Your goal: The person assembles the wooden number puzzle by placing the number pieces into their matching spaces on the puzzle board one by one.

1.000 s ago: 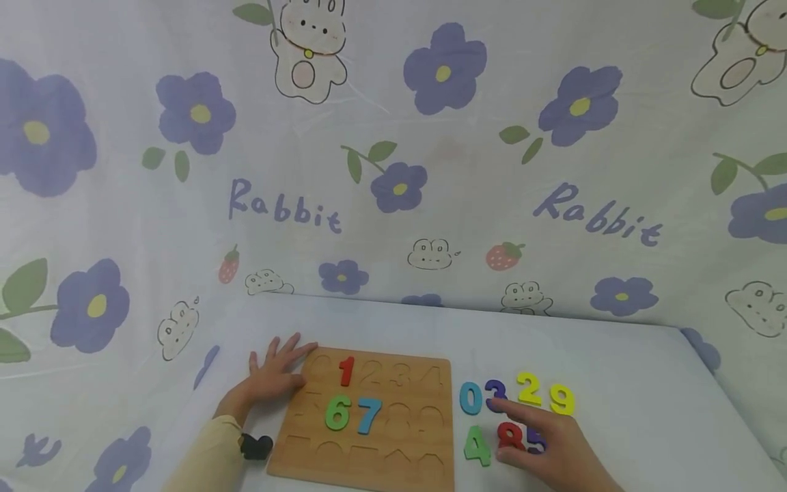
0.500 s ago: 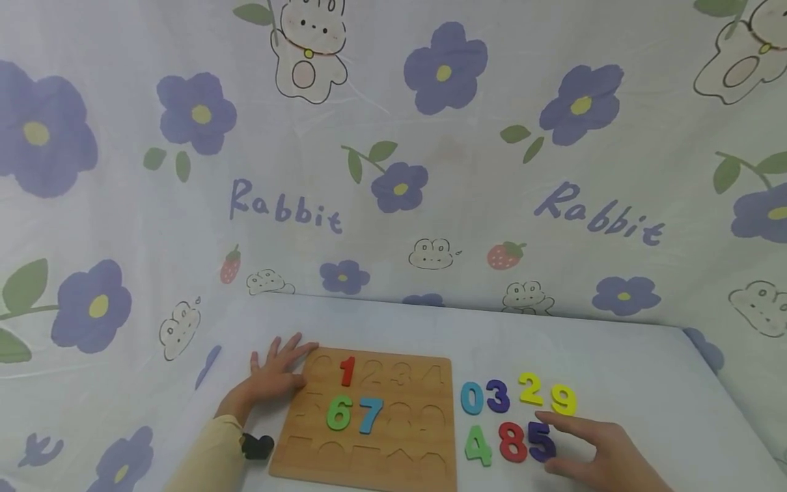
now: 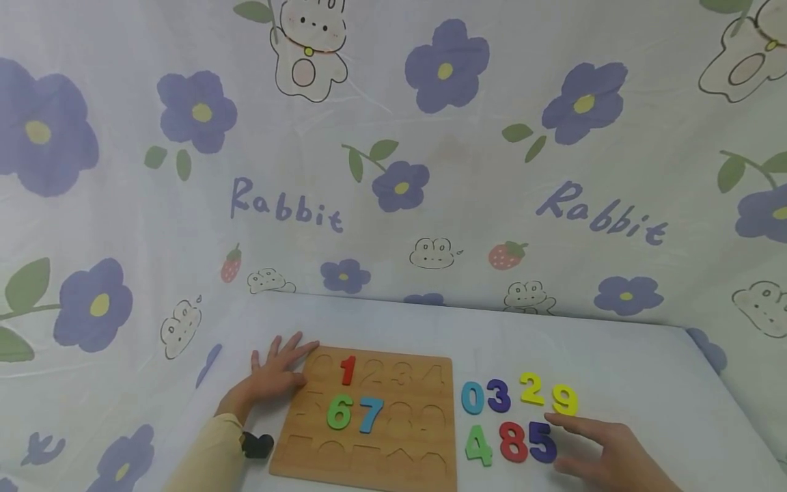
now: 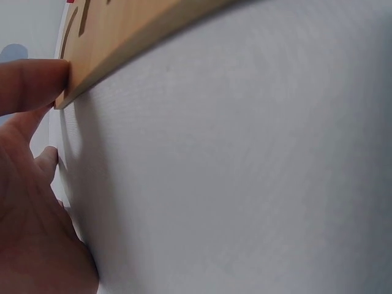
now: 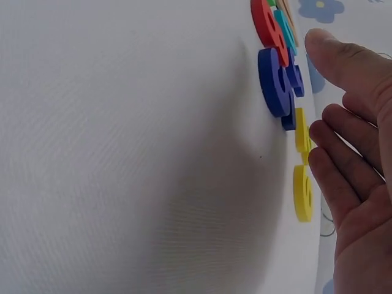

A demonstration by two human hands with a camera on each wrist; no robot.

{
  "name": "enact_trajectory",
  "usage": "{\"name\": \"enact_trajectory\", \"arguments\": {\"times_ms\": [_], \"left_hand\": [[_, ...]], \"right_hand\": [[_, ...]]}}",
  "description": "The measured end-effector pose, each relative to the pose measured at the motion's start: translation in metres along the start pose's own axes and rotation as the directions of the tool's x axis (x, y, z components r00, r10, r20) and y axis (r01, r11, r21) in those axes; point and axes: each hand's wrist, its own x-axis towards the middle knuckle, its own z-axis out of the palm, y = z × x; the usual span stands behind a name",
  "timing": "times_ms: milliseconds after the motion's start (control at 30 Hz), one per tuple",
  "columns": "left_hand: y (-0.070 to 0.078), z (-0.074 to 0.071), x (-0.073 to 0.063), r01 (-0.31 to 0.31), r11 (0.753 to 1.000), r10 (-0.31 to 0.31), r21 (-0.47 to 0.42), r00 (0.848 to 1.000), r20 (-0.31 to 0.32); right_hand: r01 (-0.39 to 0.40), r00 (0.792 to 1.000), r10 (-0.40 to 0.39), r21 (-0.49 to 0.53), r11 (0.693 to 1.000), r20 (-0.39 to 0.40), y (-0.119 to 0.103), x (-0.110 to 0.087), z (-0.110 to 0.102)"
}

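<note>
My left hand (image 3: 273, 376) lies with spread fingers at the left edge of a wooden number puzzle board (image 3: 424, 393); its thumb (image 4: 37, 86) touches that edge. On the board are a red 1 (image 3: 348, 371), a green 6 (image 3: 332, 412) and a blue 7 (image 3: 371, 404). Holding nothing, my right hand (image 3: 615, 451) hovers just right of the purple 5 (image 3: 542, 443) and below the yellow 9 (image 3: 574, 404), thumb and fingers apart. Also lying right of the board are a light blue 0 (image 3: 465, 398), purple 3 (image 3: 505, 396), yellow 2 (image 3: 531, 389), green 4 (image 3: 478, 449) and red 8 (image 3: 513, 441).
The white tabletop (image 3: 664, 383) extends around the board and loose numbers. Behind it hangs a white curtain (image 3: 479, 178) printed with purple flowers and rabbits. A black heart-shaped piece (image 3: 258, 445) sits at the left wrist, beside the board.
My right hand has moved right, away from over the 3, 8 and 5, uncovering them. The left hand, board and numbers stay where they were.
</note>
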Motion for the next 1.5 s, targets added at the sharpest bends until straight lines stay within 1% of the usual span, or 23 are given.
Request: {"name": "enact_trajectory", "arguments": {"times_ms": [133, 300, 567, 600, 700, 800, 833, 900, 967, 1100, 1200, 1333, 1433, 1500], "left_hand": [[0.000, 0.000, 0.001, 0.020, 1.000, -0.020, 0.013, 1.000, 0.006], [-0.004, 0.002, 0.001, 0.012, 1.000, -0.012, 0.023, 1.000, -0.007], [0.003, -0.002, -0.002, 0.019, 1.000, -0.019, 0.004, 1.000, 0.009], [0.001, -0.001, -0.001, 0.013, 1.000, -0.013, 0.008, 1.000, 0.002], [0.002, -0.001, -0.002, 0.013, 1.000, -0.013, 0.014, 1.000, -0.002], [0.005, -0.002, -0.002, 0.032, 0.999, -0.032, 0.028, 0.999, 0.011], [0.007, -0.003, -0.003, 0.042, 0.999, -0.043, 0.030, 0.999, 0.020], [0.007, -0.002, -0.002, 0.053, 0.998, -0.054, 0.041, 0.998, 0.023], [0.003, 0.001, 0.000, 0.046, 0.998, -0.047, 0.047, 0.999, 0.011], [-0.005, 0.003, 0.002, 0.008, 1.000, -0.008, 0.029, 1.000, -0.014], [-0.006, 0.002, 0.001, -0.006, 1.000, 0.006, 0.015, 1.000, -0.014], [-0.006, 0.001, 0.001, -0.012, 1.000, 0.012, 0.008, 1.000, -0.008], [-0.001, 0.000, -0.001, -0.009, 1.000, 0.009, -0.001, 1.000, 0.001], [0.003, -0.002, -0.002, 0.002, 1.000, -0.002, -0.001, 1.000, 0.008]], "right_hand": [[-0.018, 1.000, 0.018, -0.003, 1.000, 0.002, 0.001, 0.004, 0.003], [-0.042, 0.999, 0.042, -0.010, 0.999, -0.003, 0.002, 0.010, 0.010], [-0.056, 0.998, 0.056, -0.007, 0.998, -0.009, 0.001, 0.017, 0.017], [-0.054, 0.998, 0.054, -0.008, 0.999, -0.013, 0.001, 0.017, 0.017], [-0.054, 0.998, 0.053, -0.021, 0.998, -0.022, 0.003, 0.016, 0.019], [-0.056, 0.998, 0.055, -0.029, 0.998, -0.031, 0.007, 0.017, 0.022], [-0.059, 0.998, 0.058, -0.032, 0.998, -0.030, 0.008, 0.017, 0.023], [-0.070, 0.997, 0.069, -0.031, 0.997, -0.028, 0.007, 0.018, 0.024], [-0.080, 0.997, 0.079, -0.035, 0.996, -0.025, 0.007, 0.019, 0.025], [-0.077, 0.997, 0.075, -0.055, 0.996, -0.030, 0.006, 0.019, 0.025], [-0.088, 0.995, 0.085, -0.049, 0.995, -0.047, 0.005, 0.019, 0.022], [-0.067, 0.993, 0.063, -0.037, 0.997, -0.101, -0.002, 0.013, 0.011], [-0.009, 0.988, 0.000, -0.058, 0.998, -0.153, -0.015, 0.005, 0.003], [0.020, 0.983, -0.032, -0.067, 0.998, -0.180, -0.028, 0.001, -0.002]]}}
